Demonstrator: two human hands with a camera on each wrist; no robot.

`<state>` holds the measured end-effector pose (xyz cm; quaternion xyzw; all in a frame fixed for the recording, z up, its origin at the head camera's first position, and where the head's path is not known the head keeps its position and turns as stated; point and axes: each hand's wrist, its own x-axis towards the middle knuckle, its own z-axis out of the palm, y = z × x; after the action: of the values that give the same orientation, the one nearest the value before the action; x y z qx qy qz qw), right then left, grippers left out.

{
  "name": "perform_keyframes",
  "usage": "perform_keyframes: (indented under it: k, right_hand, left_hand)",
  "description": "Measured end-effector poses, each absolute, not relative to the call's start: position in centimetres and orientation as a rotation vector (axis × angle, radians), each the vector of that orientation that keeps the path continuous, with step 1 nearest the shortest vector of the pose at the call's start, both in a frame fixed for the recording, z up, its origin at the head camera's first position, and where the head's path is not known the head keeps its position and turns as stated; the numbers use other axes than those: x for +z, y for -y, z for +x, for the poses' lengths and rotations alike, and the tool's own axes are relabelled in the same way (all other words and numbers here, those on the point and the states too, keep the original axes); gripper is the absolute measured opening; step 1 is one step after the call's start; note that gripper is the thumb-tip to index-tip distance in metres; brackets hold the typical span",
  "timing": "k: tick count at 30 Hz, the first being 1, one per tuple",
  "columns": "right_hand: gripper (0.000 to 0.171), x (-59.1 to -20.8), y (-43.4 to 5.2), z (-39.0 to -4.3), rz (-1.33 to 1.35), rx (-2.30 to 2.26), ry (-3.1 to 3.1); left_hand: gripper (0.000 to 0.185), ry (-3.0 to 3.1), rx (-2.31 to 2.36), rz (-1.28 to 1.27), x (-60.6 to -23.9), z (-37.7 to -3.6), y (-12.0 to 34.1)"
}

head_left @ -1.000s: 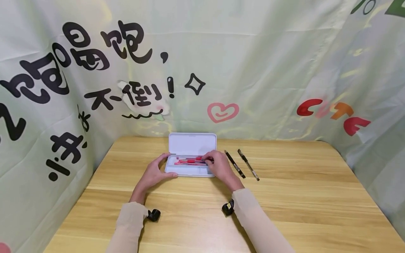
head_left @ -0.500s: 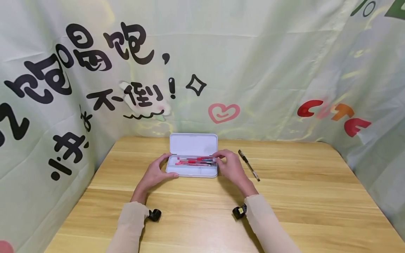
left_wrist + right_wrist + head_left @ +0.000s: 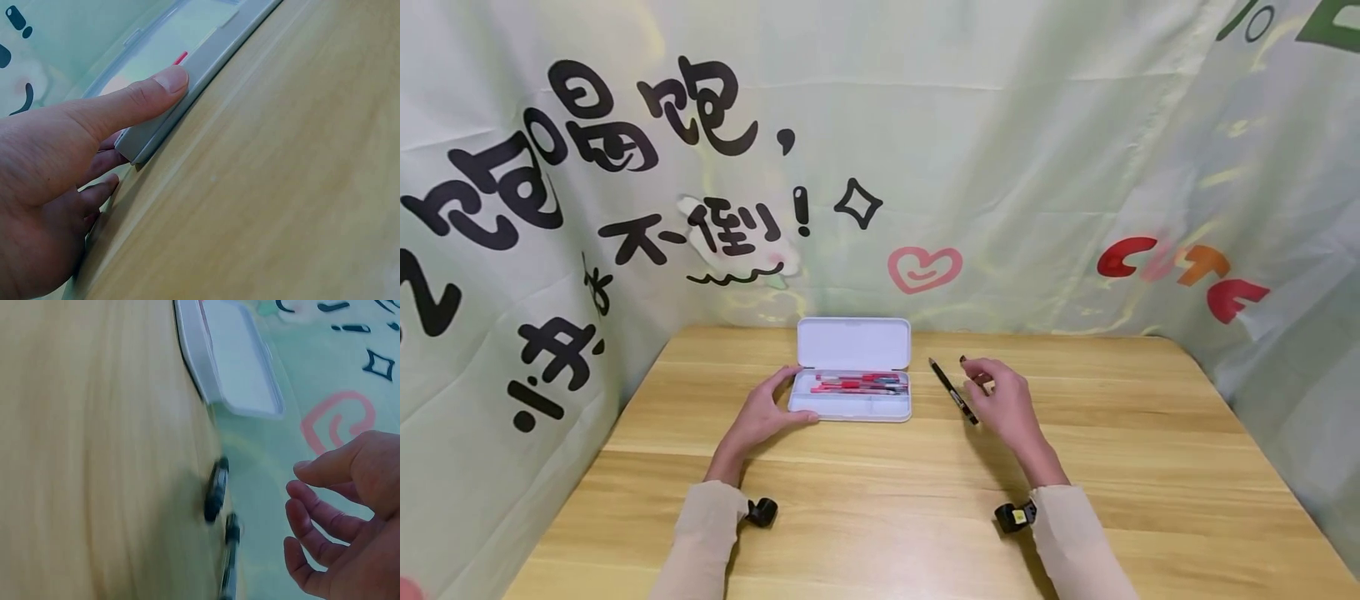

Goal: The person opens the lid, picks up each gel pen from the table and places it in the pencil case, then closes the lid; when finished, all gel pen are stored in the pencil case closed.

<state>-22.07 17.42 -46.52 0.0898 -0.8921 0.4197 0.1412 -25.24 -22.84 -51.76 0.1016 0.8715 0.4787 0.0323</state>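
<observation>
A white pencil case (image 3: 838,406) lies with its lid raised, several red pens (image 3: 852,385) in its long compartment. My left hand (image 3: 762,417) grips the case's left end; in the left wrist view, the thumb (image 3: 147,100) presses on the front rim and other fingers go behind the corner. To the right of the case lies a black pen (image 3: 953,392). My right hand (image 3: 1006,400) hovers over a second pen (image 3: 230,556), a clear-barrelled one mostly hidden by it in the head view. Nothing is between its loosely bent fingers and thumb.
The wooden table (image 3: 865,508) reaches back to a printed cloth curtain (image 3: 1037,167) behind and at both sides. Small black wrist cameras sit at both cuffs, one of them (image 3: 1015,517) by the right sleeve.
My right hand has left the inside of the pencil case and moved right, past the black pen to the second pen. The left hand has stayed on the case.
</observation>
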Motion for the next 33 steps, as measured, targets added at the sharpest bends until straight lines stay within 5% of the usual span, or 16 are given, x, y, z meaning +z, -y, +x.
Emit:
perform_keyframes:
  k: [11, 22, 33]
  right_hand:
    - [0.039, -47.3, -20.5, -21.4, 0.051, 1.167, 2.832]
    - [0.008, -48.3, -21.8, -21.5, -0.021, 1.093, 2.855]
    - [0.008, -48.1, -21.2, -21.6, -0.013, 1.146, 2.74]
  left_hand:
    - [0.094, -2.703, 1.451, 0.317, -52.0, -25.0, 23.0]
    - [0.096, -2.708, 1.44, 0.322, -51.9, -25.3, 23.0]
    - [0.093, -2.704, 1.474, 0.362, -51.9, -25.3, 22.9]
